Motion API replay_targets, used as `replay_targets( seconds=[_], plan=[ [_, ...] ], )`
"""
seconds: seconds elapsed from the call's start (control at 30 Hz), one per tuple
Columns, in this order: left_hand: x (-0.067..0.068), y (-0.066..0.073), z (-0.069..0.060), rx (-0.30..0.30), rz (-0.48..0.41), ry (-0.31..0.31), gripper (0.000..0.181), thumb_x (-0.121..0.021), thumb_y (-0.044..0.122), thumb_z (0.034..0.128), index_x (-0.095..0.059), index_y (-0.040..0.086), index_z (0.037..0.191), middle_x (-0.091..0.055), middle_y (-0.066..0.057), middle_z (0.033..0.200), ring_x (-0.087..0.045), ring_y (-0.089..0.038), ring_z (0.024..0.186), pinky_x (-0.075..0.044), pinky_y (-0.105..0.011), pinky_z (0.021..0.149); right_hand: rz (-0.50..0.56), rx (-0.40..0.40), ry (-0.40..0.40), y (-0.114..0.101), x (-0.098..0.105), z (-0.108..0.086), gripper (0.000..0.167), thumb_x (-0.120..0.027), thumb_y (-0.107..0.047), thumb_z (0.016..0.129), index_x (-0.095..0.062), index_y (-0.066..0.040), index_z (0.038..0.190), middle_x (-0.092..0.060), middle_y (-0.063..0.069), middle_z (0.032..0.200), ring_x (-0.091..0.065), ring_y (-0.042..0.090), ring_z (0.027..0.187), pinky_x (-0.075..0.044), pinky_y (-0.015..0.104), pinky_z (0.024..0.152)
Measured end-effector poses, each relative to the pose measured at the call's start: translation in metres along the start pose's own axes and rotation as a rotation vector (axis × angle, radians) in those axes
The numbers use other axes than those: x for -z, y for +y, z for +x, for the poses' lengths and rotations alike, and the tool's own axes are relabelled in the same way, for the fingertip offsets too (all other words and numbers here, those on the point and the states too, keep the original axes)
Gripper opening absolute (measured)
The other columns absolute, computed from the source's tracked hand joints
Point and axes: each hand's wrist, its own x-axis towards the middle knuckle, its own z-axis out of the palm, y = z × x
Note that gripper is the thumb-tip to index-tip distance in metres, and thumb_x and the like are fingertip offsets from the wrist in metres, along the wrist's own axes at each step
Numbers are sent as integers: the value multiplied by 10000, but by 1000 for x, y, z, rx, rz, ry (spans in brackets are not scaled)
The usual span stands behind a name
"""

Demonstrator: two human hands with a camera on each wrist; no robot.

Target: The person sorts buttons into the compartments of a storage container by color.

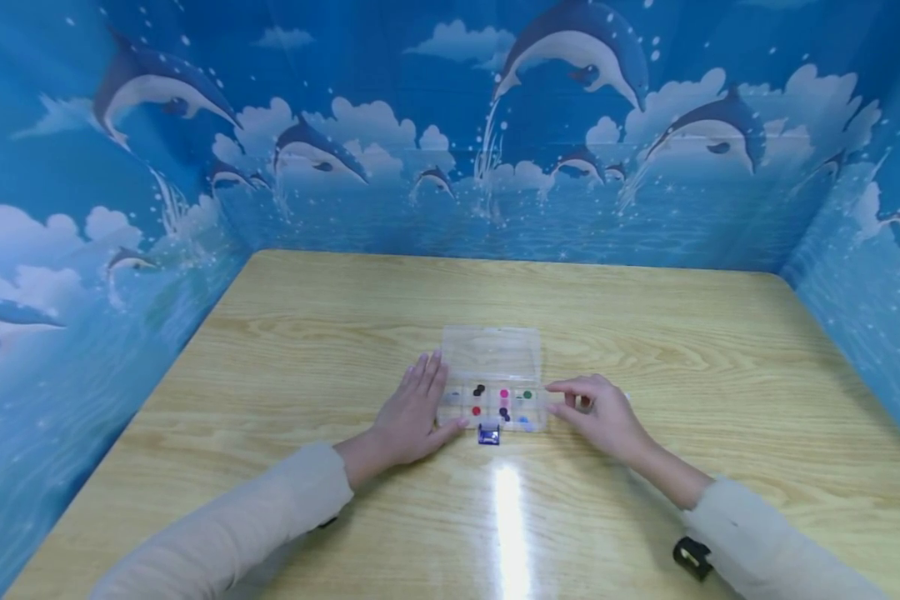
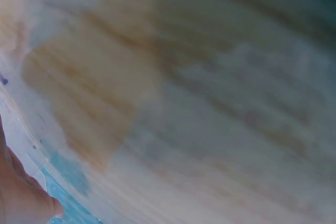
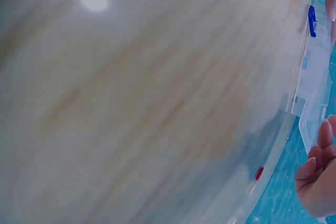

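A clear plastic compartment box (image 1: 492, 426) lies on the table with its transparent lid (image 1: 491, 353) folded back, away from the person. Small round pieces in black, pink, green, red and dark blue sit in its compartments. A dark blue piece (image 1: 488, 433), like a clasp, is at the front edge. My left hand (image 1: 412, 412) rests along the box's left side, fingers extended and thumb at the front. At the right end is my right hand (image 1: 596, 417), thumb and index fingertip apart beside the edge; contact is unclear. A small red piece (image 3: 259, 173) lies partly hidden beneath it in the head view.
The wood-grain table (image 1: 345, 300) extends around the box. A blue dolphin-print curtain (image 1: 450, 150) encloses the back and both sides. A black strap piece (image 1: 692, 557) shows beside the right sleeve. Glare (image 1: 510, 525) streaks the table in front of the box.
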Motion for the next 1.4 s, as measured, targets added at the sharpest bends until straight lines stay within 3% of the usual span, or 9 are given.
replay_targets(
  seconds=[0.6,0.8,1.17,1.4],
  plan=[
    [1,0,-1,3,-28,8,852,-363,571,930,-139,-60,1456,-42,-223,1541,-75,-370,1432,-116,-453,1172,-133,59,19,16,19,-15,360,-774,-169,724,-694,-54,1056,-561,-86,706,-424,61,710,-398,187,603],
    [0,-1,0,15,-15,-19,861,-341,586,929,-102,-44,1465,9,-196,1543,-31,-341,1438,-81,-426,1175,-167,65,24,24,25,-17,368,-781,-172,716,-698,-52,1054,-551,-101,693,-410,55,698,-368,183,586],
    [1,0,-1,9,-21,-12,860,-351,581,929,-116,-52,1461,-7,-207,1542,-52,-356,1436,-89,-438,1173,-230,77,-32,41,34,-20,472,-801,-254,678,-687,-56,1092,-432,-125,627,-340,64,646,-285,201,586],
    [2,0,0,0,-29,2,853,-358,572,931,-128,-58,1458,-26,-217,1541,-69,-368,1433,-102,-451,1172,-206,61,-61,46,39,-18,402,-776,-258,716,-704,-70,1064,-461,-105,614,-304,41,612,-264,212,580]
  ],
)
